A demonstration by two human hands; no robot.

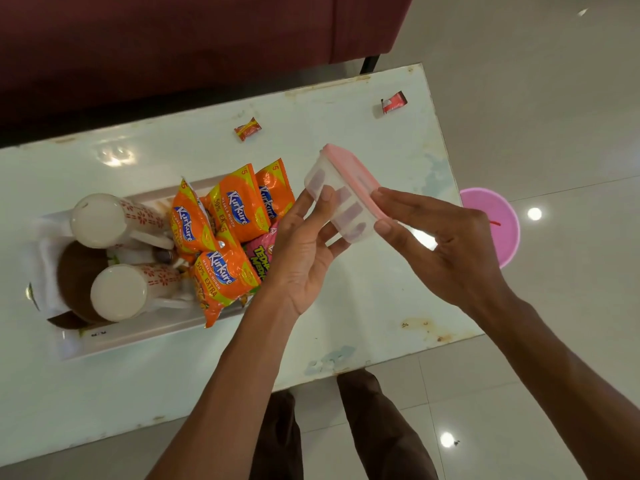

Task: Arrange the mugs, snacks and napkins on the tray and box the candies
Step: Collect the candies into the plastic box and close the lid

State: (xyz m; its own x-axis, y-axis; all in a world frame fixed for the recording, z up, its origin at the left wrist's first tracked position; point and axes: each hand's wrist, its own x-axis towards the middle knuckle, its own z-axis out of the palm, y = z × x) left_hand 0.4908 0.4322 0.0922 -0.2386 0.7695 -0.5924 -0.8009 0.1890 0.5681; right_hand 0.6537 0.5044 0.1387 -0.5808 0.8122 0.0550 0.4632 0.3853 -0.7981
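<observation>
Box held in the air, lid on, candies loose on the table.

The box (341,199) lies tilted in the left hand (304,251), its lid (353,178) pinched by the right hand (446,244). Two candies (247,128) lie beyond it, the right one (393,102) nearer the right hand; the tray (104,341) is left.

Tilted pink-lidded box (341,199), apparently empty, held aloft

translucent plastic box (341,199) with matt pink lid (353,173); glossy foil snack packets (237,206); glossy, chipped white table (363,306).
</observation>
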